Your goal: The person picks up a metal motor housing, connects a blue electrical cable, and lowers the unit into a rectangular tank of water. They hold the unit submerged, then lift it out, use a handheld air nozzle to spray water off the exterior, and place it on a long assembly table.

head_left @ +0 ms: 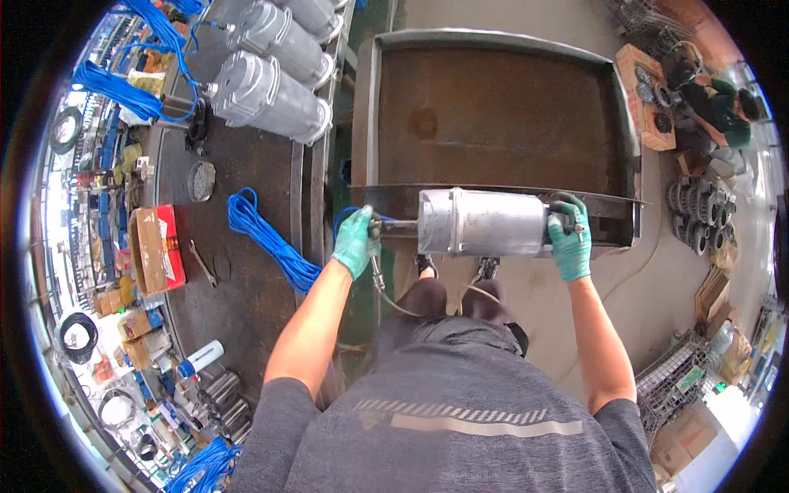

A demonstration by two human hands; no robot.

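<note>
While arms outstretched, both gloved hands: left [356, 240] and right [570, 242] gripping opposite ends of grey cylinder [481, 222].

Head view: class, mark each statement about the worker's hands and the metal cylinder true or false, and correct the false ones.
1. Both hands wear green gloves. True: the left hand and the right hand are both gloved in green.
2. The silver cylinder stands upright on the floor. False: it lies sideways, held between the two hands at the rim of the rusty tray.
3. The left hand is at the cylinder's shaft end. True.
4. The blue cable coil lies inside the tray. False: it lies on the dark workbench to the person's left.
5. The wrench is in the right hand. False: it lies on the workbench, near the red-sided cardboard box.
</note>
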